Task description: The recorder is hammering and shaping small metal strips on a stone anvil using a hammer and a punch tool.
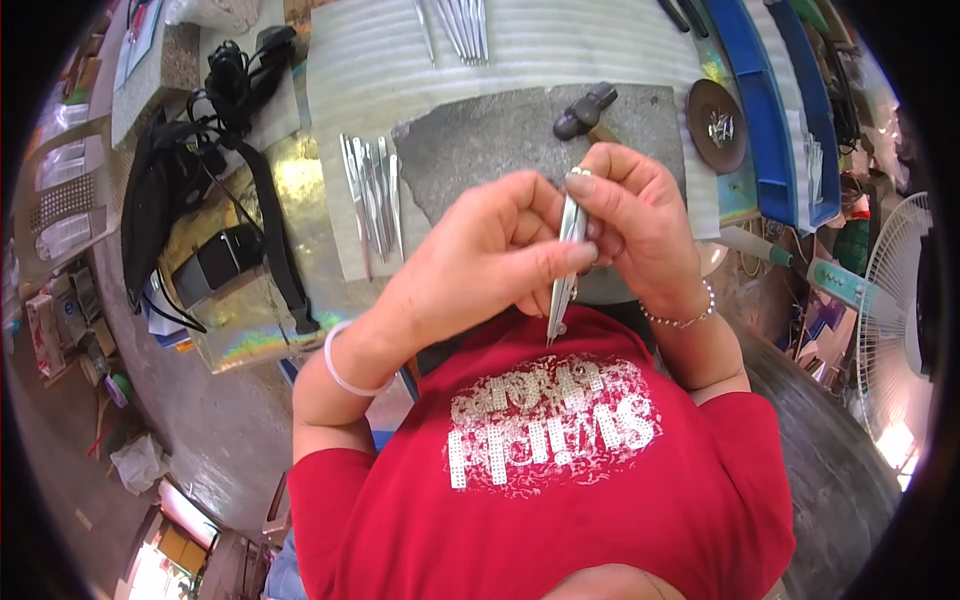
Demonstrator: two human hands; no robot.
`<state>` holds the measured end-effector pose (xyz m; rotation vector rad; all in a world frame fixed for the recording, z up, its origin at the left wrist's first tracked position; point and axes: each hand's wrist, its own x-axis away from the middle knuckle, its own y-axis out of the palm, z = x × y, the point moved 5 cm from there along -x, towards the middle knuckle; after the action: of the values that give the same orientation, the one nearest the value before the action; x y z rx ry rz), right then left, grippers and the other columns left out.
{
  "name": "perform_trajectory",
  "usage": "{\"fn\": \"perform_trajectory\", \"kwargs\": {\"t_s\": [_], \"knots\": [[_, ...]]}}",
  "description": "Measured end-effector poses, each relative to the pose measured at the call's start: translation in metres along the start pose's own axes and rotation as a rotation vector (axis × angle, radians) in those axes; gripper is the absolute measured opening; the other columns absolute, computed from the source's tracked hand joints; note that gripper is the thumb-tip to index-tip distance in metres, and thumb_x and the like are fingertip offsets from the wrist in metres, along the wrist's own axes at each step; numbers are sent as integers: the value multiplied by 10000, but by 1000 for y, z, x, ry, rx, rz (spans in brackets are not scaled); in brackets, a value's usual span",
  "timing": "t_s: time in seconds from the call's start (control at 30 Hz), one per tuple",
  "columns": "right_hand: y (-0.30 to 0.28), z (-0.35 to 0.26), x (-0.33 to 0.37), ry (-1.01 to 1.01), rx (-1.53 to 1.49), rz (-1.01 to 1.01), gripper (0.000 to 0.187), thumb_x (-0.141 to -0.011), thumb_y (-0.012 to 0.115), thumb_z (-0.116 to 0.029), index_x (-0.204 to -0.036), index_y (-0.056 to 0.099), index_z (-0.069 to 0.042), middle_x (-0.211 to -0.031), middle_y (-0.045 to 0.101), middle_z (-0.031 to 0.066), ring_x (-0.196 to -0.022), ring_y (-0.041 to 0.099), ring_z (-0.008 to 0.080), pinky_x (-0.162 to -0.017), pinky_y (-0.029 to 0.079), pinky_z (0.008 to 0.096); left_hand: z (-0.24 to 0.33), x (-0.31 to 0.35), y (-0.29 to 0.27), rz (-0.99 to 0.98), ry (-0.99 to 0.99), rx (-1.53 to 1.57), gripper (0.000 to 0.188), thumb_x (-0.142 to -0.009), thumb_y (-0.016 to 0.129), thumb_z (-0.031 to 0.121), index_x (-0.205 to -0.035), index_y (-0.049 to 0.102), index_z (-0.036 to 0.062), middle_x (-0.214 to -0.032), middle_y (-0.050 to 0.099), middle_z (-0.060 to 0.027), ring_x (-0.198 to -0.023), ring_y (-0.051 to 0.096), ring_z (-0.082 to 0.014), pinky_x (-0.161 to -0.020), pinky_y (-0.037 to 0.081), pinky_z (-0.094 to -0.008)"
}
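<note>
A slim, silver, two-legged metal tool (pixel 571 225) with a pointed tip and a small round fitting near it is held in front of my chest, its tip toward me. My left hand (pixel 480 250) is closed around its middle, the thumb lying across it. With thumb and fingers, my right hand (pixel 640 215) pinches its far end; the fingertips of both hands meet there, partly hidden. Just beyond the hands, a hammer (pixel 580 115) rests on a grey stone slab (pixel 470 135). Left of the slab lie several slim silver tools (pixel 375 195).
White foam sheeting (pixel 365 80) covers the table, with more silver tools (pixel 465 30) at its far side. To the right are a brown dish (pixel 705 100) of small metal pieces, a blue tray (pixel 765 140) and a fan (pixel 895 290). Black straps (pixel 265 200) lie at left.
</note>
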<state>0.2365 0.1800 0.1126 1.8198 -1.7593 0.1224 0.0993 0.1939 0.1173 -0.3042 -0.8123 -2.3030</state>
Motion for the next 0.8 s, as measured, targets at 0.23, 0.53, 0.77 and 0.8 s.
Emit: {"fn": "perform_trajectory", "kwargs": {"t_s": [0.23, 0.53, 0.77, 0.8], "knots": [[-18, -83, -16, -362, 351, 52, 186, -935, 538, -195, -838, 560, -38, -717, 604, 24, -497, 462, 31, -452, 356, 161, 10, 42, -10, 481, 562, -329, 292, -820, 644, -53, -1057, 476, -19, -880, 630, -93, -692, 614, -101, -610, 509, -224], [-126, -128, -197, -703, 1570, 337, 234, -842, 568, -221, -802, 575, 10, -703, 601, 171, -694, 614, 313, -629, 466, 400, -1, 48, -14, 692, 741, -854, 196, -776, 679, -44, -911, 541, -11, -839, 613, -109, -649, 621, -185, -555, 485, -279], [-70, -115, -110, -804, 1372, 243, 231, -849, 554, -213, -937, 562, 0, -828, 614, 194, -799, 606, 366, -712, 477, 430, -9, 43, -24, 609, 414, -681, 89, -836, 627, -17, -918, 600, -41, -912, 663, -99, -757, 629, -119, -671, 504, -240], [-56, -108, -81, -693, 1327, 196, 234, -848, 561, -208, -953, 558, 2, -850, 609, 183, -798, 602, 354, -708, 476, 418, -9, 40, -24, 613, 401, -679, 89, -836, 627, -17, -918, 600, -41, -912, 663, -99, -757, 629, -119, -671, 504, -240]]}}
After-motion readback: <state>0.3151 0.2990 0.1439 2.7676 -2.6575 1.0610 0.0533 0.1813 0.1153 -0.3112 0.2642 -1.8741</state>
